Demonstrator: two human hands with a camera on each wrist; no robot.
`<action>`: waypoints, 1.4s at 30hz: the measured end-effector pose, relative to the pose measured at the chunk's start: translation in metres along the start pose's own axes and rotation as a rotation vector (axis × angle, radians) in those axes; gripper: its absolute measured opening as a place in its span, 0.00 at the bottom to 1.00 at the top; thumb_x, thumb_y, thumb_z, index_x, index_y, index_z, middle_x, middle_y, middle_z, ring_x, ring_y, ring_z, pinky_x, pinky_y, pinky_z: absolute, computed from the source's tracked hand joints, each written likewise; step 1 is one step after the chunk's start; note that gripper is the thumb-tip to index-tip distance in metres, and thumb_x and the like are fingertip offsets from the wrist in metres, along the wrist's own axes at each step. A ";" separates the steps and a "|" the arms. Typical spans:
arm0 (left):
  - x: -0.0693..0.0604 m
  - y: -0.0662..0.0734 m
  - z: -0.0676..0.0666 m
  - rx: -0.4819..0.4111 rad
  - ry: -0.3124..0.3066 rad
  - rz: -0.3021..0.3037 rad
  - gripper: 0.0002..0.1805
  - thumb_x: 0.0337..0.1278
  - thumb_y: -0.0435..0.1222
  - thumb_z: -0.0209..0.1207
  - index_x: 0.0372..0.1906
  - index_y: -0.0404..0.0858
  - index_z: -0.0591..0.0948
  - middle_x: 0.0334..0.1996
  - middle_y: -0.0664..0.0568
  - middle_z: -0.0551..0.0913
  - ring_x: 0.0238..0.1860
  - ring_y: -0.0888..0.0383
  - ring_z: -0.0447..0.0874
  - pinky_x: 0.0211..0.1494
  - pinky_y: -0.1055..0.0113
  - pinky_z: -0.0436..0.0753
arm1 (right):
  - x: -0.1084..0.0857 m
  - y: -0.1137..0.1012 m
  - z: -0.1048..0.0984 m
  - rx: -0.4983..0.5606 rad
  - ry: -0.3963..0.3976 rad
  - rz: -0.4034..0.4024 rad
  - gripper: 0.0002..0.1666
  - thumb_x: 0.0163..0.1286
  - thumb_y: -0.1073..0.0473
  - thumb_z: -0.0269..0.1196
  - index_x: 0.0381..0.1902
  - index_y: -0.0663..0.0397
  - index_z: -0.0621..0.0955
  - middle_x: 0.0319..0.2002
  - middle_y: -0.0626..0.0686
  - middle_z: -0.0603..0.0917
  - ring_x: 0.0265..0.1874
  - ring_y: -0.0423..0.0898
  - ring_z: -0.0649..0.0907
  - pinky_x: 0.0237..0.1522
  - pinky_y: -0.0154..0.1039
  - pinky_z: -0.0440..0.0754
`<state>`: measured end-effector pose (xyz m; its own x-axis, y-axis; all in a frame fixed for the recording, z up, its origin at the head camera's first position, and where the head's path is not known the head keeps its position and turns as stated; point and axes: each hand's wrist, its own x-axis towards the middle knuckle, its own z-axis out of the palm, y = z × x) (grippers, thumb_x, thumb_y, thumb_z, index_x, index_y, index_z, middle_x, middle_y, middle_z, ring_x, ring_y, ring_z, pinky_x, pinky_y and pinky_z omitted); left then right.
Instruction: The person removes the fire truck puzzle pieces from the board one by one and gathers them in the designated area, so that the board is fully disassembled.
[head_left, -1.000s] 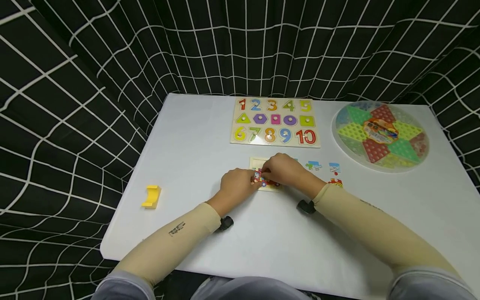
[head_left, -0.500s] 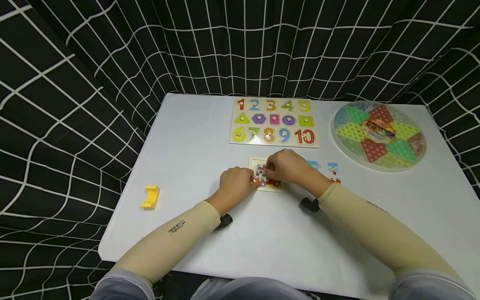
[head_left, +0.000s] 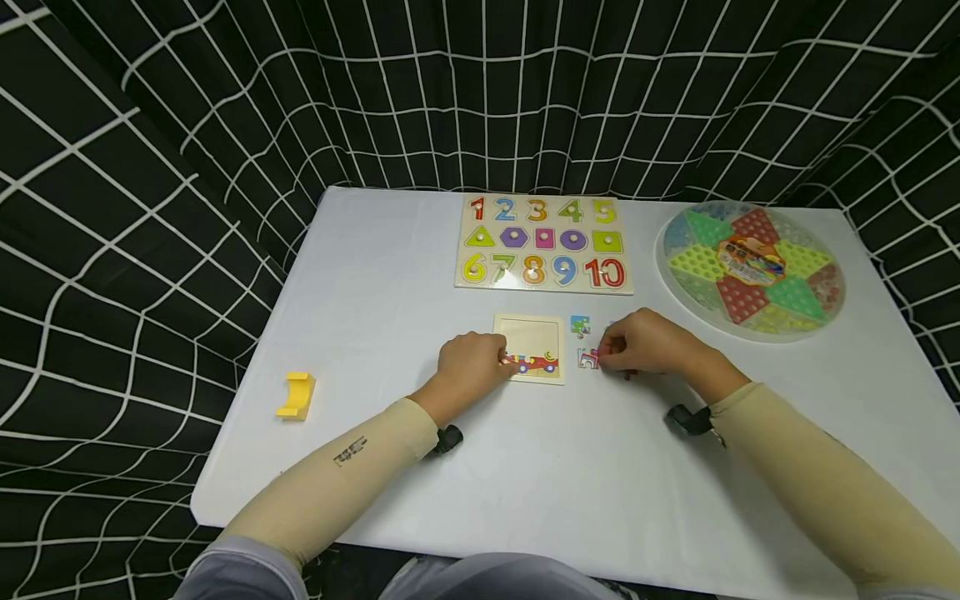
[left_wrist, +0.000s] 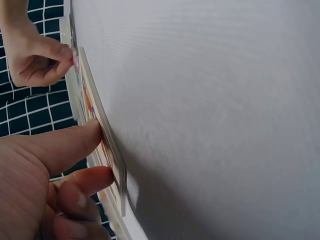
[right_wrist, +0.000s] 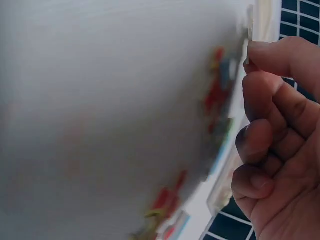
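Note:
The small wooden puzzle board (head_left: 527, 337) lies in front of me, with red vehicle pieces along its lower row and a bare recess above. At its left edge my left hand (head_left: 472, 371) holds it, thumb and forefinger touching the board. My right hand (head_left: 652, 343) has a pink-and-white puzzle piece (head_left: 588, 358) pinched between thumb and forefinger, right of the board. Just beyond that piece lies a blue-green puzzle piece (head_left: 580, 326). Further loose pieces are partly hidden by the right hand; blurred red ones (right_wrist: 217, 90) show in the right wrist view.
A number-and-shape peg board (head_left: 543, 243) lies behind the small puzzle. To the far right is a round Chinese checkers set (head_left: 750, 271). A yellow curved block (head_left: 297, 396) stands at the left. Black netted curtain (head_left: 480, 100) encloses the white table (head_left: 360, 275).
My right hand has lifted the pink-and-white piece off the small board and carried it right, down among the loose pieces. The left hand has stayed at the board's left edge.

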<state>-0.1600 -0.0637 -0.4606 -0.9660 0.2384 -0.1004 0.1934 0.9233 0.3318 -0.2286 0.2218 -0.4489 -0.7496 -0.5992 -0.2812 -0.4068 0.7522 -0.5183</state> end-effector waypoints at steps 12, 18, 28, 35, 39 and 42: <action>0.001 0.006 0.000 -0.078 -0.078 0.091 0.11 0.62 0.40 0.62 0.48 0.52 0.86 0.41 0.61 0.86 0.41 0.57 0.83 0.39 0.60 0.77 | 0.005 -0.040 0.016 -0.037 0.082 -0.132 0.08 0.62 0.56 0.70 0.37 0.52 0.87 0.19 0.40 0.78 0.17 0.38 0.74 0.22 0.36 0.72; -0.003 0.007 0.007 -0.022 -0.094 0.098 0.11 0.60 0.48 0.63 0.46 0.52 0.86 0.37 0.62 0.86 0.36 0.59 0.83 0.33 0.61 0.76 | 0.003 -0.064 0.032 -0.131 0.046 -0.165 0.13 0.63 0.56 0.68 0.43 0.57 0.88 0.18 0.39 0.77 0.18 0.37 0.71 0.23 0.36 0.68; -0.004 0.011 0.006 0.004 -0.098 0.109 0.12 0.61 0.47 0.64 0.46 0.49 0.86 0.35 0.61 0.86 0.34 0.60 0.82 0.31 0.62 0.76 | 0.005 -0.067 0.039 -0.156 0.057 -0.127 0.20 0.57 0.55 0.72 0.45 0.59 0.84 0.18 0.43 0.72 0.22 0.40 0.71 0.28 0.38 0.69; -0.002 0.012 0.004 -0.018 -0.102 0.097 0.12 0.61 0.48 0.64 0.46 0.50 0.86 0.37 0.60 0.86 0.36 0.58 0.82 0.34 0.60 0.77 | 0.007 -0.064 0.043 -0.097 0.129 -0.086 0.21 0.49 0.57 0.77 0.39 0.57 0.81 0.29 0.47 0.76 0.31 0.44 0.74 0.38 0.41 0.74; -0.001 0.011 0.005 -0.032 -0.093 0.090 0.12 0.60 0.48 0.65 0.46 0.50 0.86 0.37 0.60 0.86 0.37 0.58 0.82 0.35 0.59 0.77 | 0.006 -0.067 0.041 -0.081 0.160 -0.067 0.18 0.50 0.59 0.77 0.37 0.55 0.81 0.30 0.47 0.79 0.31 0.44 0.76 0.38 0.41 0.76; 0.000 0.011 0.006 -0.042 -0.083 0.089 0.12 0.60 0.48 0.64 0.47 0.50 0.85 0.38 0.59 0.86 0.38 0.57 0.82 0.36 0.58 0.77 | 0.006 -0.068 0.039 -0.080 0.174 -0.063 0.16 0.52 0.59 0.76 0.35 0.55 0.81 0.29 0.46 0.79 0.30 0.44 0.76 0.37 0.41 0.76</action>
<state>-0.1572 -0.0516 -0.4625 -0.9274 0.3445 -0.1459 0.2685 0.8844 0.3817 -0.1852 0.1568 -0.4470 -0.7976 -0.5944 -0.1027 -0.4905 0.7382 -0.4630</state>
